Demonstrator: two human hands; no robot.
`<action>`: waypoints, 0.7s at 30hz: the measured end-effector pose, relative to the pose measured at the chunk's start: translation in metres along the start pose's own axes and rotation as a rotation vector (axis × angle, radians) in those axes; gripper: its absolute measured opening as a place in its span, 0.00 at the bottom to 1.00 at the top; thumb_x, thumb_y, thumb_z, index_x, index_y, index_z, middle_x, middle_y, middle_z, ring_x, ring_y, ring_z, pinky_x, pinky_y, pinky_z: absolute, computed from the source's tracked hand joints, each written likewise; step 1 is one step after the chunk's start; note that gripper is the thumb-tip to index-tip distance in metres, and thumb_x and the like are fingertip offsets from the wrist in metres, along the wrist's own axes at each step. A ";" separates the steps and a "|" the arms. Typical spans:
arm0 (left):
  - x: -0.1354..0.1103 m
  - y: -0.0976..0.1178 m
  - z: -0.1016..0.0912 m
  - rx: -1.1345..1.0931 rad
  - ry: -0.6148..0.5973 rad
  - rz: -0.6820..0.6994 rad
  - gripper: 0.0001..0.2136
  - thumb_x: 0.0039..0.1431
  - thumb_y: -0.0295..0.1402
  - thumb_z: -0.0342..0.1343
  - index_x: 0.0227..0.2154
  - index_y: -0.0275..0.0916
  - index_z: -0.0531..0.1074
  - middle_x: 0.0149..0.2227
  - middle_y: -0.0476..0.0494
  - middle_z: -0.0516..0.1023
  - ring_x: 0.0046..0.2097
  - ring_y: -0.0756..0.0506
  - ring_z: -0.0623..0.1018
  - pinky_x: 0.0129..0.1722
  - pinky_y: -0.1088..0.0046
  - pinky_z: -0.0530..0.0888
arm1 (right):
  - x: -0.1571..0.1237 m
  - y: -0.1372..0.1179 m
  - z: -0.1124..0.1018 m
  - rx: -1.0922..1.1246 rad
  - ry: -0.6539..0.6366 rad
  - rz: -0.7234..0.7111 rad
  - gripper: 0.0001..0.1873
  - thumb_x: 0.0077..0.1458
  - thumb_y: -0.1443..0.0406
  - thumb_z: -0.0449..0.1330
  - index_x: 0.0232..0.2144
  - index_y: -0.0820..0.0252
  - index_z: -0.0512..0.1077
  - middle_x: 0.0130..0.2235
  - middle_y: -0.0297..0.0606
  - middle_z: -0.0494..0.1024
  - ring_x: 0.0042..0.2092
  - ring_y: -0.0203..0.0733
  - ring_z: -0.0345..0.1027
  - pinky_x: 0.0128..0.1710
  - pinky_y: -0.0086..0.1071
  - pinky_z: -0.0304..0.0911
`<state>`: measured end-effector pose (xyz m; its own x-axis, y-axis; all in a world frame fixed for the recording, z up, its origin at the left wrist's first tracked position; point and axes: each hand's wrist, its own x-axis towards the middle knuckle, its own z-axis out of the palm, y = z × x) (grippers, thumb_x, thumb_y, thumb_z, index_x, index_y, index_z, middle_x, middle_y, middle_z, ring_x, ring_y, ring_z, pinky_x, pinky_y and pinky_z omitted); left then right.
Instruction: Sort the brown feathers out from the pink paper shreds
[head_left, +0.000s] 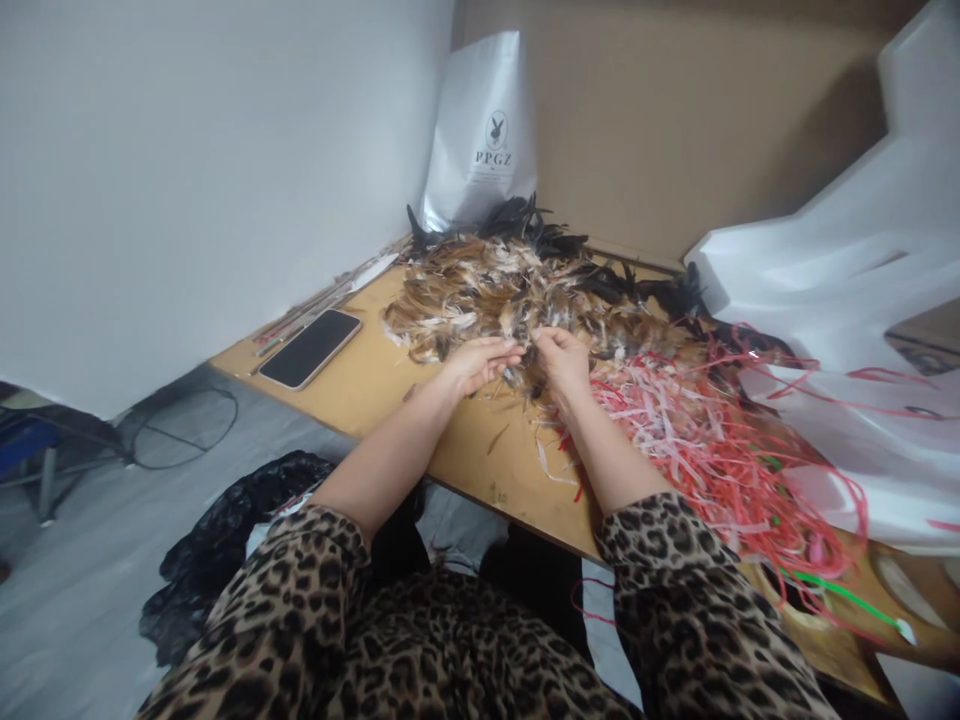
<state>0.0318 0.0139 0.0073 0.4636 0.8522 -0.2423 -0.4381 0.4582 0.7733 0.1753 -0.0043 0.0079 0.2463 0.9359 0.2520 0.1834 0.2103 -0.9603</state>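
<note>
We have both hands at the near edge of a heap of brown feathers (480,285), which lies on the tan tabletop (367,370) and spreads from ten o'clock round to two o'clock of our fingers. Our left hand (480,364) has its fingers stretched and held close together, pointing to three o'clock; our right hand (562,360) has its fingers bent inward, thumb and forefinger drawn together, just beside the left. We cannot tell whether either set of fingers grips a feather, as the tips blur into the plumage.

Black feathers (517,218) edge the heap at twelve o'clock, in front of an upright silver bag (480,130) printed with a rabbit head and "PPGZ". At nine o'clock we see a smartphone (311,348), dark screen up, lying aslant near the tabletop's edge. A tangle of red and pink strips (690,440) lies at four o'clock, beside our right forearm, with a bright green strip (847,595) farther out that way. At eight o'clock a crumpled black plastic bag (217,545) lies below tabletop level. We wear leopard-print sleeves (675,545).
</note>
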 end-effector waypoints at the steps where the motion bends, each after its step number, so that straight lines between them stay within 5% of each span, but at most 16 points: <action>1: 0.000 -0.001 0.001 -0.009 -0.005 -0.014 0.03 0.50 0.23 0.57 0.29 0.31 0.72 0.31 0.39 0.78 0.27 0.54 0.76 0.21 0.86 0.68 | -0.002 -0.001 0.002 0.046 0.033 0.000 0.17 0.43 0.53 0.57 0.29 0.61 0.71 0.24 0.33 0.72 0.26 0.34 0.63 0.27 0.28 0.59; 8: 0.001 -0.005 0.006 -0.088 -0.040 -0.051 0.03 0.51 0.21 0.54 0.29 0.31 0.71 0.27 0.43 0.77 0.26 0.55 0.76 0.22 0.87 0.68 | -0.009 -0.003 0.009 0.183 0.035 0.024 0.13 0.41 0.57 0.61 0.26 0.60 0.70 0.24 0.32 0.72 0.26 0.34 0.64 0.30 0.30 0.62; 16: 0.001 -0.007 0.002 -0.097 -0.046 -0.064 0.03 0.51 0.20 0.55 0.28 0.30 0.71 0.24 0.44 0.75 0.26 0.54 0.76 0.24 0.84 0.69 | -0.012 -0.001 0.014 0.070 0.076 0.012 0.11 0.41 0.59 0.60 0.26 0.61 0.70 0.24 0.32 0.72 0.24 0.33 0.62 0.27 0.29 0.60; 21: 0.000 -0.006 -0.002 -0.081 -0.055 -0.062 0.02 0.49 0.21 0.57 0.27 0.30 0.71 0.24 0.43 0.76 0.26 0.53 0.76 0.24 0.84 0.69 | -0.011 0.006 0.017 -0.073 0.121 -0.116 0.09 0.43 0.61 0.58 0.25 0.62 0.69 0.25 0.33 0.71 0.25 0.34 0.63 0.29 0.29 0.60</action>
<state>0.0331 0.0112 0.0017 0.5322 0.8076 -0.2539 -0.4672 0.5303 0.7075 0.1573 -0.0087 -0.0029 0.3316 0.8646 0.3775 0.2852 0.2896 -0.9137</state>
